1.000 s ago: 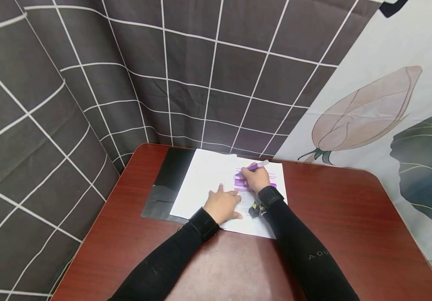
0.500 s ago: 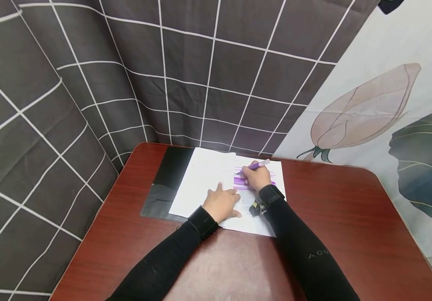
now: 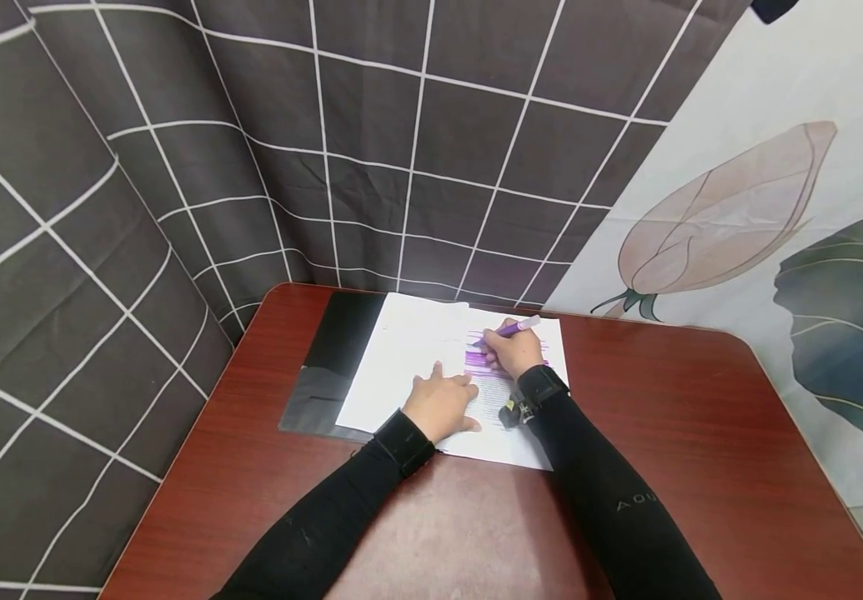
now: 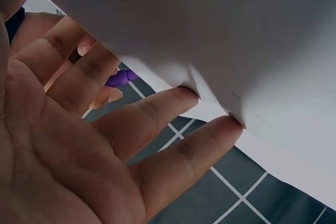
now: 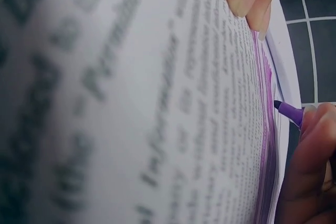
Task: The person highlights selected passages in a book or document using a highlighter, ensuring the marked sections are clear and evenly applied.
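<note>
Even, soft light; wrist views blurred close-up.

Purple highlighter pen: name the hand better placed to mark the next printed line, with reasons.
Right. The right hand already has the purple highlighter pen in its grip, tip at the white printed sheet. The left hand lies flat, pressing that sheet down.

Makeshift desk corner, likely a home or a recording booth. A small reddish wood-grain table (image 3: 701, 433) is hemmed in by a hung dark grid-pattern cloth (image 3: 371, 142) and a white floral curtain (image 3: 776, 192). Printed paper sheets (image 3: 408, 350) and a black folder (image 3: 329, 367) suggest study or office work.
</note>
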Demonstrator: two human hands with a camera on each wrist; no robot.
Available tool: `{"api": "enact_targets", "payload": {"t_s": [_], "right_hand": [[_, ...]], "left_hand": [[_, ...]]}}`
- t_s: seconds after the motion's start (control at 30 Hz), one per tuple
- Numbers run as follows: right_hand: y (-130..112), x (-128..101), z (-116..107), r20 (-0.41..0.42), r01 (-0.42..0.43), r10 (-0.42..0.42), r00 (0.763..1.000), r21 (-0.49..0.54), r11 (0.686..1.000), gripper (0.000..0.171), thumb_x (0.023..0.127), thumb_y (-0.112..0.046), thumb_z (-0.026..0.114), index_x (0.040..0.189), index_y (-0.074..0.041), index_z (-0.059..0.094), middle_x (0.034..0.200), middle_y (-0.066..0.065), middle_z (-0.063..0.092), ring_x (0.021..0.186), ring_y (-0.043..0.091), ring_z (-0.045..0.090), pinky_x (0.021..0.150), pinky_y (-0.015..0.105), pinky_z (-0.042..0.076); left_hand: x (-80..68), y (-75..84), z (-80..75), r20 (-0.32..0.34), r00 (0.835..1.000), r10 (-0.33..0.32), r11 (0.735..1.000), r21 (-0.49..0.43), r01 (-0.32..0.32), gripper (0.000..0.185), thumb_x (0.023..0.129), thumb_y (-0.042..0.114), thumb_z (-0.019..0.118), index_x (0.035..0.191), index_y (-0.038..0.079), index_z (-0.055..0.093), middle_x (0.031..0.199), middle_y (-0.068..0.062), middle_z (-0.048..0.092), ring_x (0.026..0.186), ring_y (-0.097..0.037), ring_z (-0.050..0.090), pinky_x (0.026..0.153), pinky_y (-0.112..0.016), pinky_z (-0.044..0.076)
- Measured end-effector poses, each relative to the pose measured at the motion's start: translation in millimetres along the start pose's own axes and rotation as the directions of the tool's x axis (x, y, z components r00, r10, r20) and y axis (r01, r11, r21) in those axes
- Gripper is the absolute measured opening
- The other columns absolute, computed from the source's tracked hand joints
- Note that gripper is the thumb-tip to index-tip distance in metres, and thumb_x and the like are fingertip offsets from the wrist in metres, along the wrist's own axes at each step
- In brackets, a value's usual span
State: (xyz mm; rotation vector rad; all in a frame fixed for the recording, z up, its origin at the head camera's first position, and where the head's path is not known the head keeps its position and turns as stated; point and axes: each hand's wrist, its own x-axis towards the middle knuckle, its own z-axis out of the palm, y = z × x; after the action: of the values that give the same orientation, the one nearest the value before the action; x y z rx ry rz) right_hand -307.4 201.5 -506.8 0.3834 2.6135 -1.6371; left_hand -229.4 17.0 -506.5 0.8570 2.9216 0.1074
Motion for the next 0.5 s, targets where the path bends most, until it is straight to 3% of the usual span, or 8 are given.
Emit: {"api": "enact_targets", "payload": {"t_s": [0.33, 0.5], "right_hand": [[1, 4, 0, 0.020, -0.021, 0.021, 1.000, 0.050, 0.999, 0.022, 0.104, -0.015, 0.074, 0.087, -0.007, 0.063, 0.067, -0.005, 0.074, 0.053, 0.004, 0.071, 0.056, 0.020, 0.063], [0, 1, 0, 0.020, -0.026, 0.025, 0.999, 0.080, 0.996, 0.018, 0.102, -0.012, 0.074, 0.088, -0.006, 0.063, 0.069, -0.004, 0.075, 0.054, 0.004, 0.072, 0.058, 0.020, 0.063]], "left_hand": [[13.5, -8.2, 30.1, -0.056, 0.998, 0.010, 0.999, -0.035, -0.012, 0.065, 0.094, 0.064, 0.086, 0.147, 0.027, 0.077, 0.164, 0.002, 0.069, 0.154, -0.058, 0.058, 0.109, -0.077, 0.058], [10.7, -6.8, 22.5, -0.041, 0.999, 0.008, 1.000, -0.023, -0.009, 0.066, 0.094, 0.064, 0.086, 0.148, 0.027, 0.077, 0.165, 0.003, 0.068, 0.154, -0.057, 0.058, 0.109, -0.076, 0.059]]}}
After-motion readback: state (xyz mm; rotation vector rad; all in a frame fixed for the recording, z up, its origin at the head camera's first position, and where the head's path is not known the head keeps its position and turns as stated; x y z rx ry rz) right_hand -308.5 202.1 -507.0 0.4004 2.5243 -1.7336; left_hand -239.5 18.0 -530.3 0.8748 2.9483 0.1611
